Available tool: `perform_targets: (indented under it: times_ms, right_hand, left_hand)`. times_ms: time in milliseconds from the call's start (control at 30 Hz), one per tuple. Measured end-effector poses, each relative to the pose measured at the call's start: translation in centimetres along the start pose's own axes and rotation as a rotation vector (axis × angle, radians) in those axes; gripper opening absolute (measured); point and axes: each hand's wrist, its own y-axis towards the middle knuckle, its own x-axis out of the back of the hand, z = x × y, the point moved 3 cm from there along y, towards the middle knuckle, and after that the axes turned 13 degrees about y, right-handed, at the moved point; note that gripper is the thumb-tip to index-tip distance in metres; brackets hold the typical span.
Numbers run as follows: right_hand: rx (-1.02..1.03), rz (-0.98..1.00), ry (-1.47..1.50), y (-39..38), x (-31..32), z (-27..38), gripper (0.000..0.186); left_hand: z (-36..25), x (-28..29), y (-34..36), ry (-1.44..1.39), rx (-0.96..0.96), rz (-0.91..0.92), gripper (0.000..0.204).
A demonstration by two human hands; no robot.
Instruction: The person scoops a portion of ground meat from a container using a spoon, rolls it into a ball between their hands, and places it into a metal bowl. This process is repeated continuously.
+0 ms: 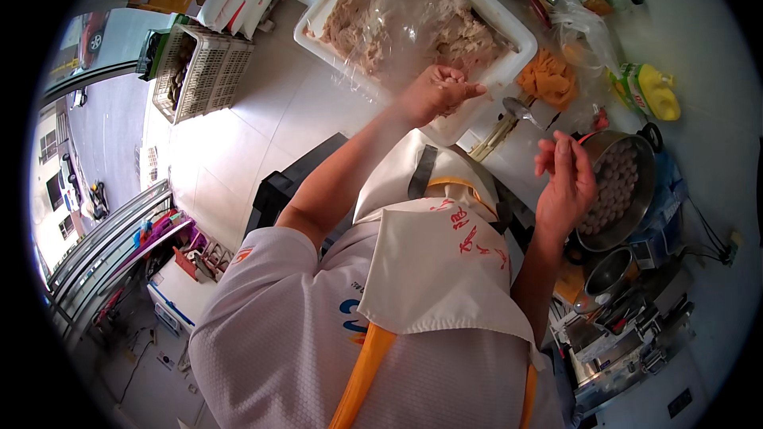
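My left hand (441, 99) is closed at the front edge of a white plastic tray (312, 24) of pale pink minced paste (366, 24) under clear plastic; what its curled fingers hold is unclear. My right hand (566, 179) is raised with its fingers apart and slightly bent, beside a steel pot (640, 218) of pale round balls (612, 175). A metal spoon (515, 107) lies just beyond that hand's fingertips, between it and the tray.
An orange crumpled cloth (547, 79) and a yellow bottle (653, 91) are at the right. A plastic crate (207, 71) stands at the upper left, a dark bin (282, 191) below the tray, and steel bowls (608, 278) at the lower right.
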Motion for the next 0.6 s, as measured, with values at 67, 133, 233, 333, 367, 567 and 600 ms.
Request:
perform_targets:
  times_ms: [67, 133, 233, 333, 367, 567, 600]
  right_hand:
    - [0.009, 0.013, 0.002, 0.0, -0.2, 0.1, 0.021]
    - [-0.002, 0.011, -0.005, -0.2, -0.4, 0.0, 0.021]
    - [-0.009, 0.026, -0.012, 0.0, -1.1, 0.2, 0.022]
    - [0.004, 0.037, -0.003, 0.2, -1.3, 0.2, 0.022]
    - [0.010, 0.038, 0.003, 0.3, -1.3, 0.1, 0.022]
    - [0.023, -0.010, -0.011, 0.6, -0.3, 0.1, 0.022]
    - [0.025, -0.009, -0.007, 0.6, -0.2, 0.0, 0.022]
  left_hand:
    - [0.2, 0.0, 0.0, 0.141, -0.060, -0.041, 0.034]
    - [0.4, -0.5, -0.5, 0.239, -0.099, -0.104, 0.034]
    - [-0.1, -1.1, -1.1, 0.340, -0.143, -0.144, 0.046]
    - [-0.3, -1.0, -1.1, 0.325, -0.221, -0.041, 0.042]
    - [-0.4, -0.9, -1.1, 0.304, -0.254, 0.013, 0.040]
    - [-1.5, -0.8, -0.2, -0.185, 0.036, 0.161, 0.052]
    - [-1.4, -0.4, 0.1, -0.148, 0.041, 0.168, 0.049]
